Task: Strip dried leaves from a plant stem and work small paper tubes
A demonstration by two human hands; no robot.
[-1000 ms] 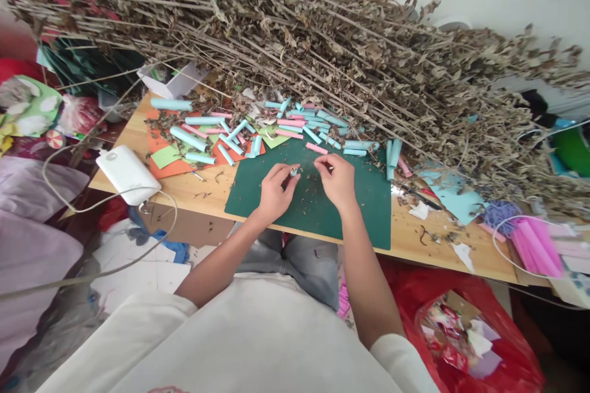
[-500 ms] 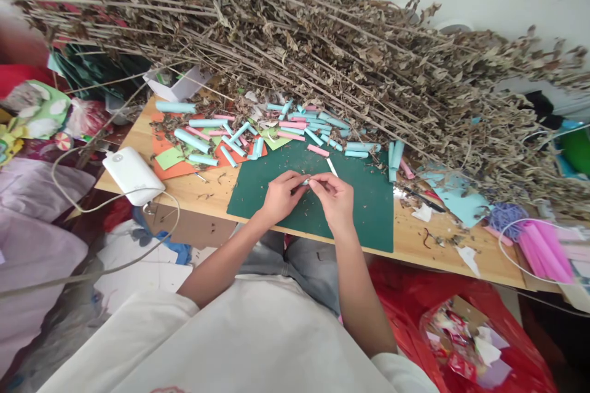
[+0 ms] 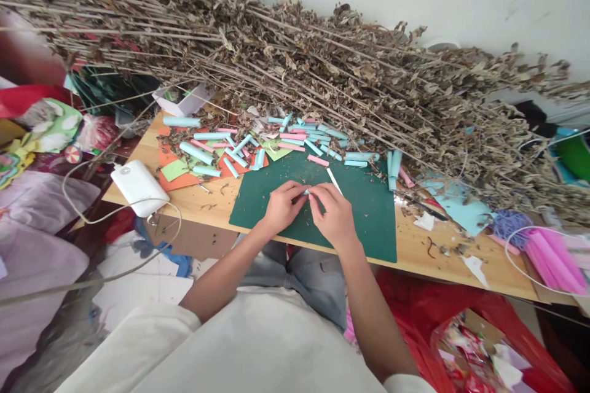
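Note:
Over the green cutting mat (image 3: 369,221), my left hand (image 3: 282,206) and my right hand (image 3: 332,212) meet fingertip to fingertip. Both pinch a small light-blue paper roll (image 3: 306,192), mostly covered by the fingers. A white paper strip (image 3: 334,181) lies on the mat just beyond my right hand. Past the mat's far edge is a heap of light-blue paper rolls (image 3: 211,136) and pink paper rolls (image 3: 318,160), some resting on orange paper (image 3: 179,182) and green paper (image 3: 174,169).
Dried leafy stalks (image 3: 295,61) cover the back of the wooden table (image 3: 203,199). A white power bank (image 3: 139,187) with a cable sits at the left edge. At right lie a black pen-like tool (image 3: 426,207), blue paper (image 3: 465,202) and purple string (image 3: 509,228). A red bag (image 3: 410,301) of scraps stands below.
The view has shifted slightly, so the table appears a little lower. Both hands still hold the small roll, with the right hand's fingers a bit more spread.

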